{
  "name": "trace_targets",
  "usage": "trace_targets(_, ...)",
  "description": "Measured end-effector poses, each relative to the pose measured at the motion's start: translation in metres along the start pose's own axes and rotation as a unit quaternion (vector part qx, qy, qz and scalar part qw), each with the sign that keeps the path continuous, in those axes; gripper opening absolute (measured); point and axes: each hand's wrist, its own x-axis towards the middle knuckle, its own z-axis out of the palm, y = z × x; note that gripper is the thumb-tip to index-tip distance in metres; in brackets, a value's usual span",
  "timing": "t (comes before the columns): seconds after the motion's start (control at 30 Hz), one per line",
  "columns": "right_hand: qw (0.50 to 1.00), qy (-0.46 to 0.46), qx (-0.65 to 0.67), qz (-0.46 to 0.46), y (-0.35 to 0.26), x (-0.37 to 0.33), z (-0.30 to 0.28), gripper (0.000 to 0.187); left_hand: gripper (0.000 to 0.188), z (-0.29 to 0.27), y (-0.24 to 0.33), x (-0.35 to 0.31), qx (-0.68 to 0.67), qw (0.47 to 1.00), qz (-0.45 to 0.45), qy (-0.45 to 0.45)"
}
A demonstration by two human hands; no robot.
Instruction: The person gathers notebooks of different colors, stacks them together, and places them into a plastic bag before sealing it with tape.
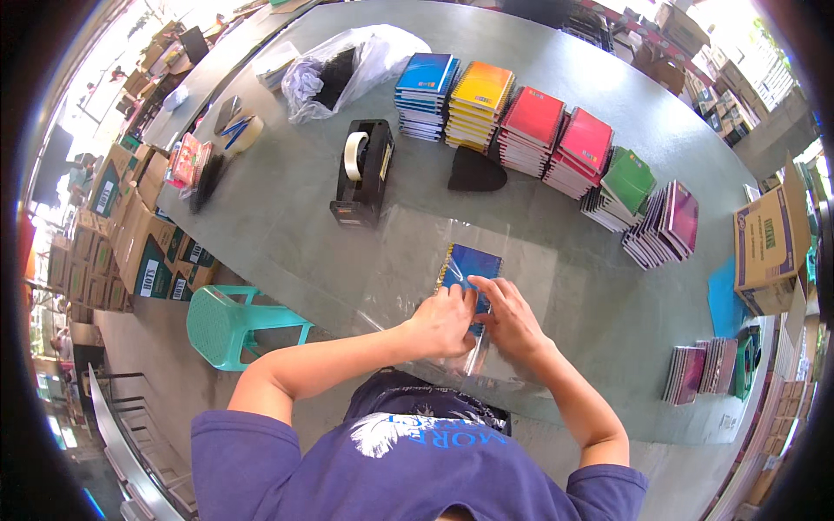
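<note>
A blue spiral-bound notebook (476, 262) lies on the table close in front of me, with clear plastic film (530, 260) around and under it. My left hand (445, 321) is closed, its fingers curled over the notebook's near part and the film. Beside it my right hand (511, 314) bends its fingers onto the same film, close to the left fingertips. The hands hide the notebook's near end. Whether the notebook sits inside a plastic bag is hard to make out.
A black tape dispenser (365, 174) stands ahead to the left. Behind the work area runs a row of notebook stacks: blue (426, 95), yellow (476, 104), red (532, 122), green (627, 181) and purple (671, 221). A black mouse-shaped pad (476, 170) lies before them. A green stool (230, 326) stands left.
</note>
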Motion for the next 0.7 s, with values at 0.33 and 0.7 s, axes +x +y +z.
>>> trace_targets(0.33,0.998,-0.035,-0.059,-0.006,-0.004,0.002,0.004,0.028,0.045,-0.003,-0.032,-0.027,-0.027,0.988,0.154,-0.007)
trace_targets(0.7,0.994,0.024,-0.017,0.109,-0.019,0.014,0.015,0.016,0.016,-0.077,-0.107,0.137,-0.101,0.952,0.25,0.148)
